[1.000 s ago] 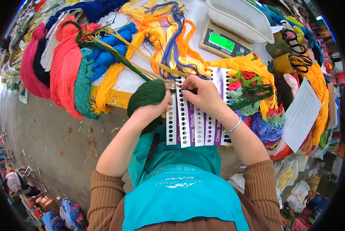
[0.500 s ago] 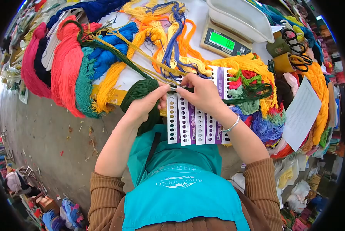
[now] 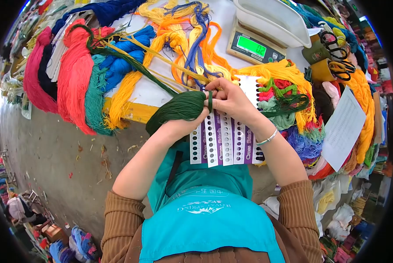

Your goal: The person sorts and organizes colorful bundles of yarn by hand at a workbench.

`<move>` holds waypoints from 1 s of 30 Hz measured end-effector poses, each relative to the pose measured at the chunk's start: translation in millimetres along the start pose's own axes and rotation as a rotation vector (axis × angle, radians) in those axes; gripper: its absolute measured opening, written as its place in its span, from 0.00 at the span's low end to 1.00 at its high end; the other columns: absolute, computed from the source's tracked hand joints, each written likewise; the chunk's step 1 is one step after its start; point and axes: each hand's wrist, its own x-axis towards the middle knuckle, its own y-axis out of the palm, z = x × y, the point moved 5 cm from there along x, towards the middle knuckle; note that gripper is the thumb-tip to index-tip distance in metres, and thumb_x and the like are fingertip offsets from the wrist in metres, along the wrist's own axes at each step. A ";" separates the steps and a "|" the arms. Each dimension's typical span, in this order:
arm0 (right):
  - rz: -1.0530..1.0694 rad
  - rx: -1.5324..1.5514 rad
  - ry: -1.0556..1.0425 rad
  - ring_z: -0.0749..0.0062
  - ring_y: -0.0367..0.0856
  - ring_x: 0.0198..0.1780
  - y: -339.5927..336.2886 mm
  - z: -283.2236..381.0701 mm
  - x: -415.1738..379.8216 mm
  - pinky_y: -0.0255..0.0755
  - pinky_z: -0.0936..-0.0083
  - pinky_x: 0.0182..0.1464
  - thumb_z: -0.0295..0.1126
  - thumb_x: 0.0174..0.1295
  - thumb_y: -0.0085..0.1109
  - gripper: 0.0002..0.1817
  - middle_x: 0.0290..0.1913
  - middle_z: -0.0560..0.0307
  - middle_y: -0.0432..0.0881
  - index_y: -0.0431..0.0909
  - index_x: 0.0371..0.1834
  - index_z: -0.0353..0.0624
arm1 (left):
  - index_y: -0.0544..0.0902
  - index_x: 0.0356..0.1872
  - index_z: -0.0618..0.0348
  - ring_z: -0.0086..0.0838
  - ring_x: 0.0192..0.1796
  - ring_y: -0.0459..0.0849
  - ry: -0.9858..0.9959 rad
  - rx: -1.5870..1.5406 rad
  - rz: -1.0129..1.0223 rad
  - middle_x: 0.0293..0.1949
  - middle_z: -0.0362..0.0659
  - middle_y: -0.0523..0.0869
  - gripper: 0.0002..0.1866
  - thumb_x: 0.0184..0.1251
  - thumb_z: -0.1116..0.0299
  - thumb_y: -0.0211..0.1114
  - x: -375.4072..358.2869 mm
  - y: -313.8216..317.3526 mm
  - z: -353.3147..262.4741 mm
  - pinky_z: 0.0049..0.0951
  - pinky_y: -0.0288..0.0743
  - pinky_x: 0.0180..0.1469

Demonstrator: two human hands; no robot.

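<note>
Both hands together over the near table edge, almost meeting. Left hand (image 3: 177, 128) closed round a thick, dark green skein of fine thread (image 3: 179, 107); its palm and wrist support the bundle from below, and the skein bulges out above it. Most of its fingertips are behind thread and the other hand, so their exact closure can't be told.

Right hand (image 3: 235, 100) comes in from the other side, thumb and forefinger pressed together on a narrow dark green band of thread (image 3: 210, 101) at the skein's end. Remaining fingers curled above the pinch.

Step in hand, as I judge it: working that narrow band at the end of the held bundle. The next move seems to call for a firm left hold, a light fingertip pinch, and enough slack that fine threads don't snag or pull into a knot.

Directly below the grip: white and purple cards with punched holes (image 3: 225, 140), fanned side by side, upper parts partly covered by the hands. Beyond the skein, up and to the left, long olive-gold threads (image 3: 161, 59) run alongside dark green strands. On the far side of the right wrist, loose dark green loops (image 3: 293, 103) lie over mixed bundles. Ahead of the right hand, a digital scale with a lit green display (image 3: 254, 47) bears a white plastic tray (image 3: 273, 19). Farther right, black-handled scissors (image 3: 342, 69).
</note>
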 end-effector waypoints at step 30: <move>-0.164 -0.941 -0.407 0.55 0.84 0.37 24.3 18.5 -7.4 0.78 0.61 0.38 0.30 0.54 0.62 0.07 0.36 0.54 0.80 0.78 0.35 0.44 | 0.83 0.46 0.61 0.46 0.50 0.81 0.175 0.595 -0.357 0.44 0.50 0.85 0.14 0.60 0.68 0.70 -48.8 -46.8 28.4 0.43 0.73 0.53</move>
